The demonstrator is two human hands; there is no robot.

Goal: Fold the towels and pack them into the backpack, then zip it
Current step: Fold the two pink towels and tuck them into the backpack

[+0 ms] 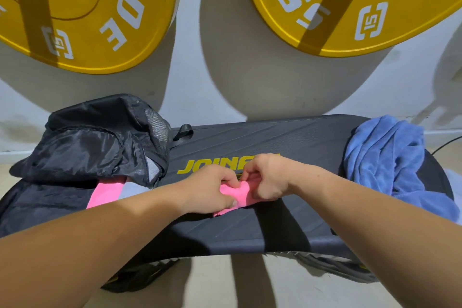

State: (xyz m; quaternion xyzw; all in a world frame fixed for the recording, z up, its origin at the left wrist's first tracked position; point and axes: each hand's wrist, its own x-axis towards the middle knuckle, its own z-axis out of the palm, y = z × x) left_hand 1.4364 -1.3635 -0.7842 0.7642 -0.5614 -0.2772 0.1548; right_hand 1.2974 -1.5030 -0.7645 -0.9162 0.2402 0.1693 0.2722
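A small pink towel (240, 195) lies bunched on the black bench (287, 142), mid-front. My left hand (207, 191) and my right hand (266, 177) both pinch it from either side, fingers curled into the cloth. The black backpack (100, 140) sits open on the bench's left end, its flap raised. Inside its mouth lie a folded pink towel (106, 192) and a pale grey one (132, 189). A crumpled blue towel (385, 155) is heaped on the bench's right end, partly hanging over the edge.
Two large yellow weight plates (82, 7) (350, 0) lean on the white wall behind the bench. A backpack strap loop (185, 130) lies on the bench beside the bag. Beige floor shows below the bench's front edge.
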